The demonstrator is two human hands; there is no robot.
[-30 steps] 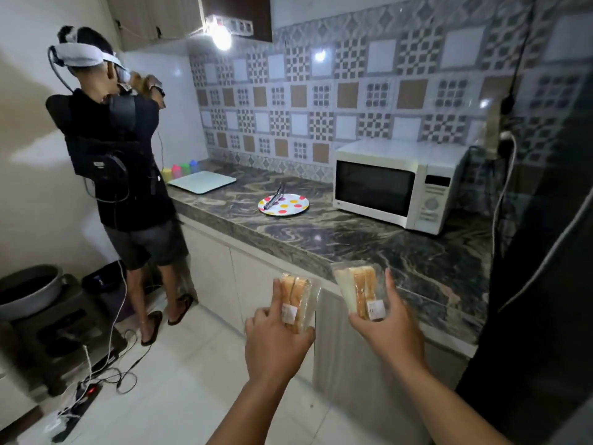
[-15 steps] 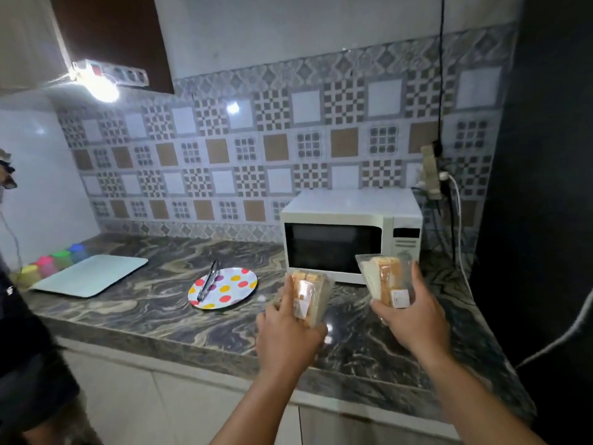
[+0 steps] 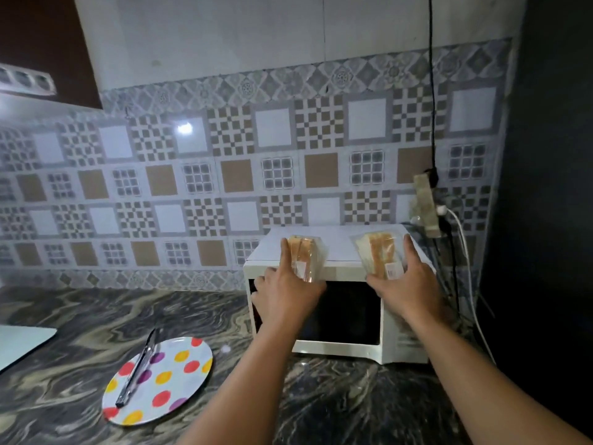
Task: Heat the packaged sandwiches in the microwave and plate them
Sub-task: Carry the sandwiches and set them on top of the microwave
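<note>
Marbled stone worktop lay bare between its front edge and the white microwave at its right end, door closed. The left hand gripped one wrapped sandwich, the right hand another, both raised over the microwave's top front edge. A spotted plate carrying tongs sat near the front edge.

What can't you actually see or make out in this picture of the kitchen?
All in the head view:
- Microwave controls: hidden behind the right hand and forearm.
- Sandwich labels: the white stickers on the left sandwich pack and right sandwich pack are too small and blurred to read.
- White board: cut off by the left edge.
- Inside the microwave: the door glass is dark.
</note>
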